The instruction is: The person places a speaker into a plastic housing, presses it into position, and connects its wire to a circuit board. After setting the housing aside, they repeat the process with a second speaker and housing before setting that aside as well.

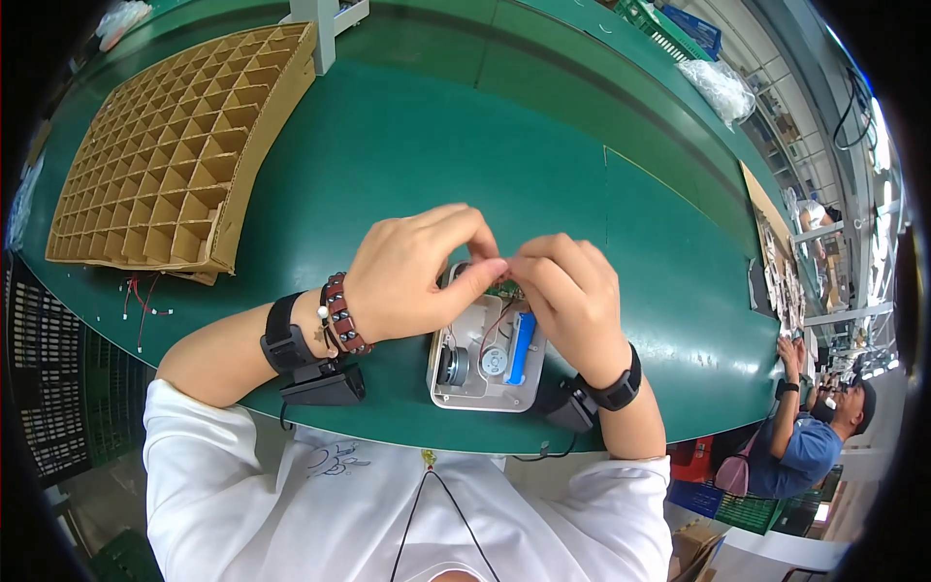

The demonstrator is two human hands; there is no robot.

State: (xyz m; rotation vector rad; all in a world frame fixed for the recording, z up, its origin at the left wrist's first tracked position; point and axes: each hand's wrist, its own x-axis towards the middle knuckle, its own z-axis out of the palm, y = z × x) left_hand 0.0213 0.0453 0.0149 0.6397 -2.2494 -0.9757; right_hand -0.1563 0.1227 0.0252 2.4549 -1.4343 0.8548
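Observation:
A light grey plastic housing (475, 400) lies open-side up on the green table in front of me. Inside it are a silver round speaker (454, 367), a round white-faced part (495, 361), a blue battery pack (521, 347) and thin red and dark wires. Part of a green circuit board (505, 289) shows at the far end, beneath my fingers. My left hand (422, 272) and my right hand (574, 291) meet above that end, thumbs and forefingers pinched together. Whatever sits between the fingertips is too small and covered to make out.
A cardboard tray with dividers (175, 145) stands at the left, with loose red-and-white wires (144, 306) by its near edge. A metal post (315, 39) rises behind it. Far right, a co-worker in a blue shirt (805, 446) works at the table; a clear plastic bag (718, 89) lies farther back.

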